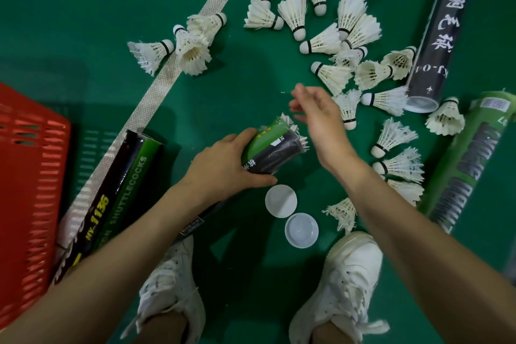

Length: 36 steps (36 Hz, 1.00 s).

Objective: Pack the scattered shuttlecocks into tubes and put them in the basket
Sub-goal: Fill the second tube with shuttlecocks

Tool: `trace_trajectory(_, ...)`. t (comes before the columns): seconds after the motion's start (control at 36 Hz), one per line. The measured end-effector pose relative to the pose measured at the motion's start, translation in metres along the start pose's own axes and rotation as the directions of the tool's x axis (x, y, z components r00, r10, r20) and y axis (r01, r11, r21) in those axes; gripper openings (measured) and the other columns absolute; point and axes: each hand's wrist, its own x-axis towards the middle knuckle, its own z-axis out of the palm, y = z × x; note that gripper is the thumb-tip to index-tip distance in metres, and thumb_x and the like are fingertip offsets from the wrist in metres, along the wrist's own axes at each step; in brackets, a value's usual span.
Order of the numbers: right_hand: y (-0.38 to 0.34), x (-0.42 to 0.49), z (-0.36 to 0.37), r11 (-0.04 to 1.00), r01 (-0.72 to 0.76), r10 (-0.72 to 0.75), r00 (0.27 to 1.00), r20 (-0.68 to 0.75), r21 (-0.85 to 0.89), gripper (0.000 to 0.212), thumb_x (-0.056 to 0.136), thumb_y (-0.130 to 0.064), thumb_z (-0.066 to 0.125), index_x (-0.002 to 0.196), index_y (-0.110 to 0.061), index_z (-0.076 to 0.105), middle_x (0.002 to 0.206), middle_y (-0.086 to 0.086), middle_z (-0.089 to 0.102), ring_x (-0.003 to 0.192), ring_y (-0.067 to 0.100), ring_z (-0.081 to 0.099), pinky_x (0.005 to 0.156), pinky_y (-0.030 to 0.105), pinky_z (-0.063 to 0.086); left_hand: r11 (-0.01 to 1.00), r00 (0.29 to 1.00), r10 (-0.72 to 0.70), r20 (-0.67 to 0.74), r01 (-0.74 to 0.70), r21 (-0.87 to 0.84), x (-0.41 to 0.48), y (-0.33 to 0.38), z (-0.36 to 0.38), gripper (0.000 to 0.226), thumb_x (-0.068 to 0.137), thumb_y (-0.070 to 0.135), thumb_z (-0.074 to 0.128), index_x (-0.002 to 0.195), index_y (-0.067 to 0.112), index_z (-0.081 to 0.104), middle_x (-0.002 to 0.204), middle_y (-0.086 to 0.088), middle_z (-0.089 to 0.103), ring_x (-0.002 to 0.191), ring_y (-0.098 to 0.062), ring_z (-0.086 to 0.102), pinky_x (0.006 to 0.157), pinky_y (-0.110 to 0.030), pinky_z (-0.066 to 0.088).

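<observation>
My left hand (223, 165) grips a green and black tube (272, 148) tilted up from the floor, with white feathers sticking out of its open mouth. Just above that mouth my right hand (321, 117) hovers with fingers apart and nothing in it. Several white shuttlecocks (335, 42) lie scattered on the green floor beyond and to the right, and a smaller group (190, 45) lies on the white court line. A red basket (30, 176) stands at the left edge.
Two white tube caps (280, 201) (301, 230) lie between my white shoes (346, 282). A black and green tube (111, 198) lies beside the basket. A black tube (444, 31) and a green tube (469, 165) lie on the right.
</observation>
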Motion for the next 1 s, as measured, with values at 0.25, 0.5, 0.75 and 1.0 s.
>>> trace_trajectory(0.25,-0.021,-0.012,-0.017,0.987,0.159,-0.158,0.982,0.107,-0.001,0.024,0.082,-0.017,0.072,0.101,-0.023,0.059,0.085,-0.005,0.059,0.082,0.002,0.057,0.080,0.016,0.045,0.996,0.982,0.033,-0.188,-0.048,-0.078,0.014,0.020,-0.034,0.087,0.064,0.068,0.072,0.136,0.036,0.037,0.117,0.002,0.059,0.104,-0.023,0.058,0.086,-0.039,0.050)
trace_trajectory(0.5,-0.122,-0.012,-0.024,0.895,0.445,-0.444,0.895,-0.039,0.028,0.021,0.083,-0.012,0.070,0.091,-0.025,0.056,0.089,-0.007,0.058,0.083,-0.001,0.054,0.073,0.011,0.044,0.959,0.925,0.165,-0.342,-0.231,-0.163,0.022,0.074,-0.100,0.089,0.069,0.063,0.072,0.140,0.028,0.031,0.129,0.001,0.055,0.108,-0.021,0.058,0.089,-0.038,0.049)
trace_trajectory(0.75,-0.193,-0.070,-0.042,0.756,0.651,-0.647,0.759,0.073,-0.064,0.013,0.084,-0.027,0.066,0.095,-0.027,0.058,0.105,-0.004,0.056,0.107,0.019,0.057,0.093,0.044,0.049,0.744,0.867,0.242,-0.435,-0.454,-0.490,-0.023,0.113,-0.120,0.066,0.076,0.029,0.079,0.116,0.037,0.027,0.127,0.006,0.054,0.114,-0.006,0.055,0.086,-0.009,0.044)
trace_trajectory(1.0,-0.197,-0.112,-0.050,0.840,0.539,-0.524,0.834,0.170,-0.054,0.017,0.085,-0.018,0.067,0.099,-0.017,0.059,0.110,0.003,0.058,0.112,0.020,0.057,0.098,0.038,0.049,0.529,0.975,0.197,-0.099,-0.191,-0.827,-0.072,0.120,-0.142,0.063,0.078,0.051,0.068,0.131,0.029,0.043,0.122,0.016,0.059,0.110,0.003,0.055,0.096,-0.026,0.046)
